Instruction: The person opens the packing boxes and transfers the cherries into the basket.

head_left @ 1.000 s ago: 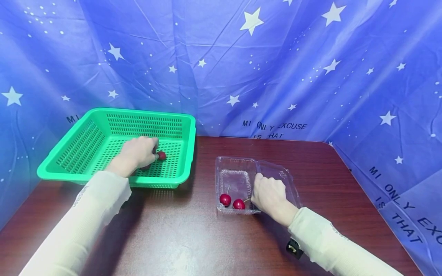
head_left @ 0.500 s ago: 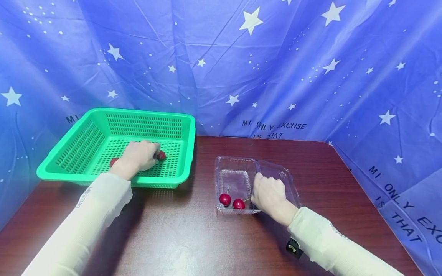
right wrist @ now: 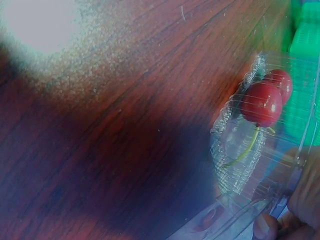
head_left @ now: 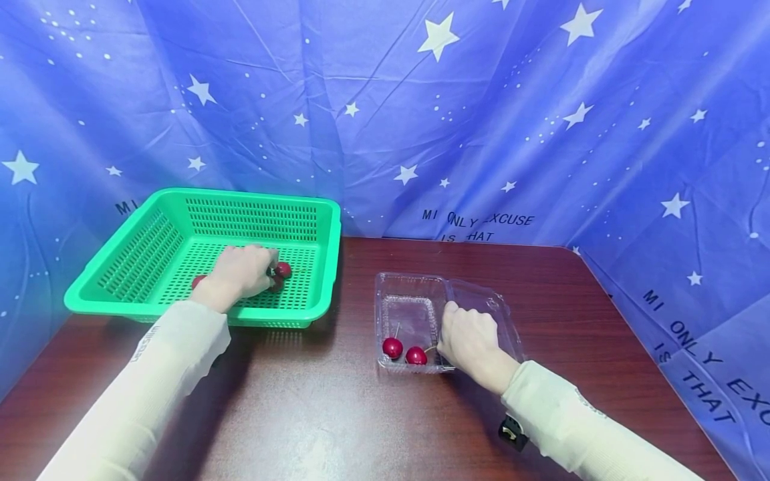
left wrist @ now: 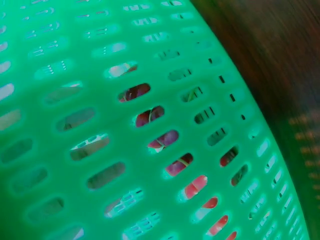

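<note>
My left hand (head_left: 242,272) reaches into the green plastic basket (head_left: 207,308), fingers bent down at a dark red cherry (head_left: 277,284) that they pinch; its fingertips are mostly hidden. A brighter cherry (head_left: 283,269) lies right by those fingertips, and another cherry (head_left: 198,281) shows partly behind the wrist. In the left wrist view the basket wall (left wrist: 125,112) covers most of the scene, with red cherries showing through its slots. My right hand (head_left: 472,342) grips the hinge side of an opened clear plastic clamshell box (head_left: 411,283), which holds two stemmed cherries (right wrist: 261,104).
The box's clear lid (head_left: 490,304) lies folded out to the right, partly under the right hand. Both containers stand on a dark wooden table (head_left: 337,414). A blue star-print curtain (head_left: 385,133) rises behind the table and along its sides.
The left hand shifted slightly right inside the basket, uncovering the cherry behind its wrist. A dark cherry now shows under its fingertips, and the bright one moved slightly. Right hand and box are still.
</note>
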Tool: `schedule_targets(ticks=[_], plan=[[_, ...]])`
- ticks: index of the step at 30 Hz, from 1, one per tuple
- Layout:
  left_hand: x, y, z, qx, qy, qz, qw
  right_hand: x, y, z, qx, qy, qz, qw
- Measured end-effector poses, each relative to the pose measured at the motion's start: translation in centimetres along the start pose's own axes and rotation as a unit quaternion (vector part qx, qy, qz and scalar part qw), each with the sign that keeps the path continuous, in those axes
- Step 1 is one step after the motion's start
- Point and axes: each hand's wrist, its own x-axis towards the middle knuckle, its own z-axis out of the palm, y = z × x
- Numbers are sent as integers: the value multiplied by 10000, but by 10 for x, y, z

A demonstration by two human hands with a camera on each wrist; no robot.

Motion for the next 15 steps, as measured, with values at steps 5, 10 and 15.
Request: schedule_targets(ticks=[5,10,15], plan=[[0,-2,-2,-72,120,-57,9999,0,0,0,9,-14,7,10000],[0,-3,-2,-173,95,-96,9998,0,0,0,-2,-59,11,10000],[1,-5,-8,-323,-4,-165,9993,0,0,0,-35,-53,-6,10000]])
